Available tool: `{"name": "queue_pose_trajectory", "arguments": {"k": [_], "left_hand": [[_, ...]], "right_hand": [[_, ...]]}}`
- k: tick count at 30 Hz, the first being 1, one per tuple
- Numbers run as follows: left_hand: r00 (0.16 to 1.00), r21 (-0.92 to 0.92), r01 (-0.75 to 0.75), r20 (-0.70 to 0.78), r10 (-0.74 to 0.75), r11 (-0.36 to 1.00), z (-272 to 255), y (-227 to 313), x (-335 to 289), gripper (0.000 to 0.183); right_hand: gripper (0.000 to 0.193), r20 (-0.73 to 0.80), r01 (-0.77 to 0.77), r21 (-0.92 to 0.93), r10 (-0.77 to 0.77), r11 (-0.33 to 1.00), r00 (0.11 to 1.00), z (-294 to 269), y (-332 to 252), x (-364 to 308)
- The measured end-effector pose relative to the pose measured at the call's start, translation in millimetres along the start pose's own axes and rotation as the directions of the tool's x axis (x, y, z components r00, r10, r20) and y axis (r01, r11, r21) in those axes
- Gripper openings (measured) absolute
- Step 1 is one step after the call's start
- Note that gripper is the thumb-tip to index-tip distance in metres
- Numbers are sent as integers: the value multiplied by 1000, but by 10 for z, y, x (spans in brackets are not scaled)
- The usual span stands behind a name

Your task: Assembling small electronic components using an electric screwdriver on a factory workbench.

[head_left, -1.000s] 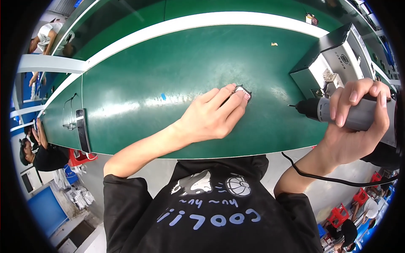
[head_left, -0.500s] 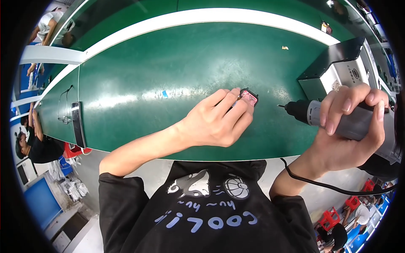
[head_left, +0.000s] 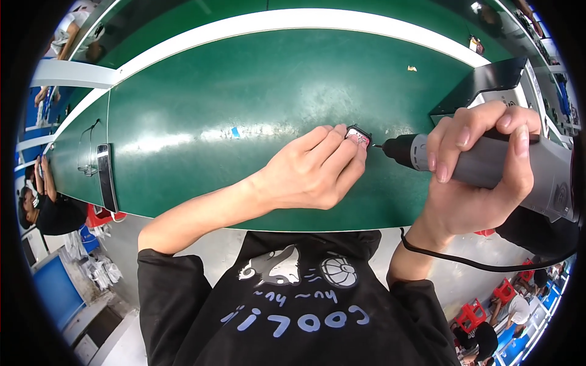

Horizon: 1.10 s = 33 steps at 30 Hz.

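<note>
My left hand [head_left: 314, 165] is closed on a small black-framed case [head_left: 359, 135] with a pink and pale inside, held just over the green bench. My fingers cover much of it. In my right hand [head_left: 479, 165] is a grey electric screwdriver [head_left: 470, 160] with a black nose, its fingers wrapped round the body. The thin bit [head_left: 378, 146] points left and ends close to the right side of the case; whether it touches I cannot tell. A black cord [head_left: 482, 266] hangs below the right forearm.
On the right of the green bench [head_left: 244, 79] stands a black and silver metal box [head_left: 488, 85], partly behind my right hand. A blue scrap [head_left: 235, 132] lies left of my hand. Farther left are a long black device [head_left: 106, 177] and a wire holder [head_left: 89, 165].
My right hand has brought the screwdriver to the left, so its bit is now close to the case. The left hand keeps its hold with hardly any movement.
</note>
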<state>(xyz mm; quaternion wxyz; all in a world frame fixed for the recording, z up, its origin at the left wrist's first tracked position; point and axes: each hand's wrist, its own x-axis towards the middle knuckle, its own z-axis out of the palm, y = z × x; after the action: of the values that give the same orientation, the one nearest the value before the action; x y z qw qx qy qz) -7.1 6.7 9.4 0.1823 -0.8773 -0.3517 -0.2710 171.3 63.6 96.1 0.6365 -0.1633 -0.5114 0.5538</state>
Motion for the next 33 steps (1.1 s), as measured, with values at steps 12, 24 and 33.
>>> {"name": "queue_pose_trajectory", "arguments": {"k": [12,24,33], "left_hand": [[1000,-39,-1,1,1,999,1,86,117,22],[997,-43,69,41,-67,997,-3,4,-40,27],[985,-153,161,81,-150,975,-41,-42,-51,27]], "right_hand": [[20,-46,-42,-15,41,999,998,-52,-18,-15],[18,-40,-37,-24,36,999,999,99,210,-47],[14,-19,-6,-180,3,984,1000,196,306,-61]]}}
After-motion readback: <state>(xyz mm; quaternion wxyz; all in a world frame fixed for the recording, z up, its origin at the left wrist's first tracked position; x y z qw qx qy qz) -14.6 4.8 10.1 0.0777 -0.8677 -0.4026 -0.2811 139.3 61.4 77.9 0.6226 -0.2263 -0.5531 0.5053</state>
